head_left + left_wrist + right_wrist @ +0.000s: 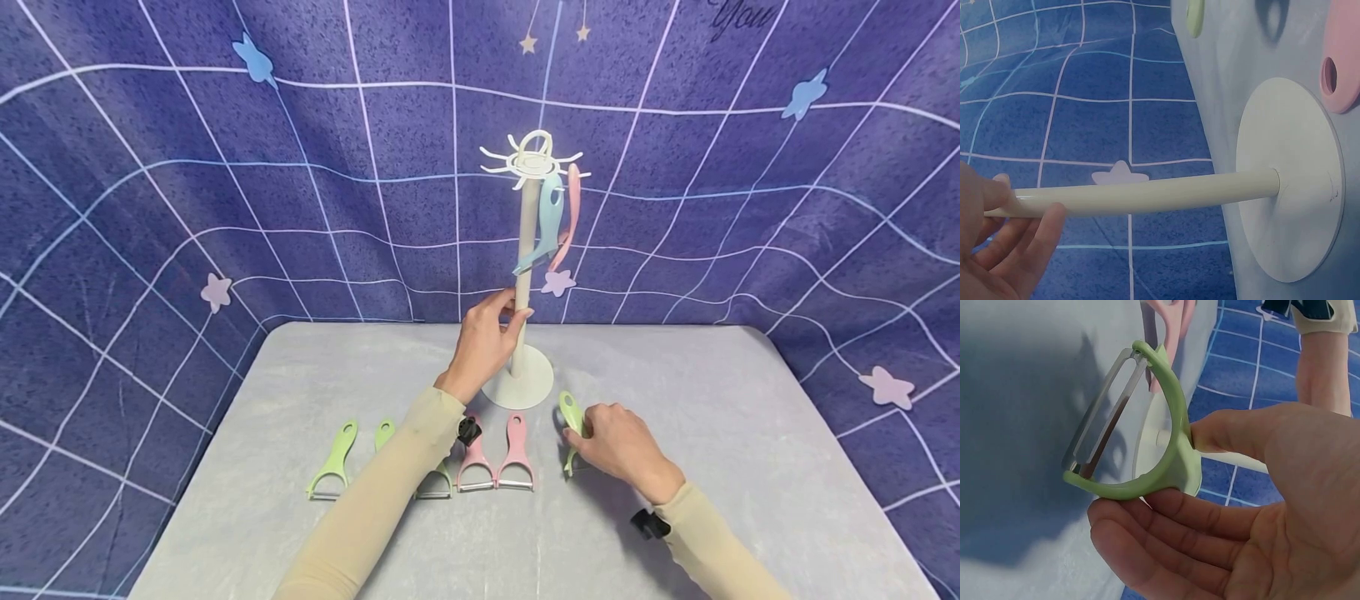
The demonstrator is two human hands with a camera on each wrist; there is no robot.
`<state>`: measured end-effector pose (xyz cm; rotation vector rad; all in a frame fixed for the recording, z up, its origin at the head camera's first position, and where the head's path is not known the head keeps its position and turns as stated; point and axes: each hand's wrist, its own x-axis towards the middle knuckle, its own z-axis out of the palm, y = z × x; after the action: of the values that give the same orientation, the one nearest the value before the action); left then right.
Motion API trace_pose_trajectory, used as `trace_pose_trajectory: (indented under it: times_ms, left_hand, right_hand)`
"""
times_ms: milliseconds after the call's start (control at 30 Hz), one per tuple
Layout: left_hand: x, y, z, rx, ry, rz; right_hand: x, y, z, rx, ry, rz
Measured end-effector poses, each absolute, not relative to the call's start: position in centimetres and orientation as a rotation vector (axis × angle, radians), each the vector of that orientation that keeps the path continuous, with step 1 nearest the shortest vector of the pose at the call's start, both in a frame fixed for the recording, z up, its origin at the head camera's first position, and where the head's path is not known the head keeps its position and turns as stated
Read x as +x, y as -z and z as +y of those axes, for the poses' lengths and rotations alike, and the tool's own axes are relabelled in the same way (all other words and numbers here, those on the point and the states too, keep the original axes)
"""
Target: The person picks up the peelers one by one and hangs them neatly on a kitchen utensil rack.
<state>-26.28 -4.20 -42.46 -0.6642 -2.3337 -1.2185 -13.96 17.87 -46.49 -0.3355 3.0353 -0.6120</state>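
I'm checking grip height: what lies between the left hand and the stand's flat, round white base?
A bare stretch of cream cylindrical pole separates left hand and base, seen in the left wrist view.

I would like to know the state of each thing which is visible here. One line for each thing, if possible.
Stand: upright on the table
Left hand: grips the stand
Right hand: pinches a peeler
Held green peeler: in the right hand, not lying flat
Blue peeler: hanging on the stand
Hanging pink peeler: also on the stand
Leftmost green peeler: lying on the table
Lower pink peelers: lying side by side
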Motion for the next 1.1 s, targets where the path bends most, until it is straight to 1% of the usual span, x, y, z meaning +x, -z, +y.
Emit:
trace_pose_trajectory:
  times_ms: [300,667,1100]
  left_hand:
    - [-26.4,42.5,-4.2,-0.661,1.213,-2.34]
    - [-26.3,42.5,-4.2,-0.653,1.226,-2.335]
    - [-26.3,42.6,-4.3,-0.665,1.213,-2.338]
  right_hand:
    - [-14.2,46.0,18.8,-0.381,0.627,3.058]
    - [-14.6,45.3,20.0,-0.367,0.644,3.061]
    - [-15.4,43.6,21.8,-0.378,0.668,3.1]
